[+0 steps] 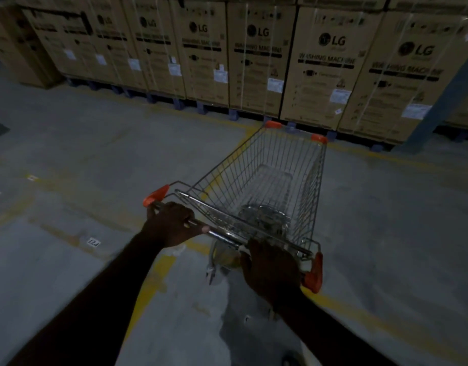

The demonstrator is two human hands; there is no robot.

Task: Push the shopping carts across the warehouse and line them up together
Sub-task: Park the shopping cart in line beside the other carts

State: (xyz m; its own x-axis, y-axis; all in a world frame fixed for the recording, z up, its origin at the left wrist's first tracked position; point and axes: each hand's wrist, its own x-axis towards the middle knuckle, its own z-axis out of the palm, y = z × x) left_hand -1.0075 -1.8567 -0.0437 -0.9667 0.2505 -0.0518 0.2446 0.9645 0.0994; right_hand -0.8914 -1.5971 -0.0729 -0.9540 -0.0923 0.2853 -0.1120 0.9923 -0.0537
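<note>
**One cart in hand, no row in sight**

Head view: I have a single shopping cart [256, 165] on the floor [82, 154], nose toward the stacked washing-machine boxes [259, 62]. My left hand [172, 223] curls round the handle bar [219, 235] near its left end; my right hand [271, 268] wraps it near the right. No other carts show, so I judge the lining-up lies ahead.

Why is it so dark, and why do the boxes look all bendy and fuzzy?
Head view: dim light leaves the left hand and right hand nearly black; the wide-angle lens bows the cardboard boxes; blur smears their print, the shopping cart less so.
</note>
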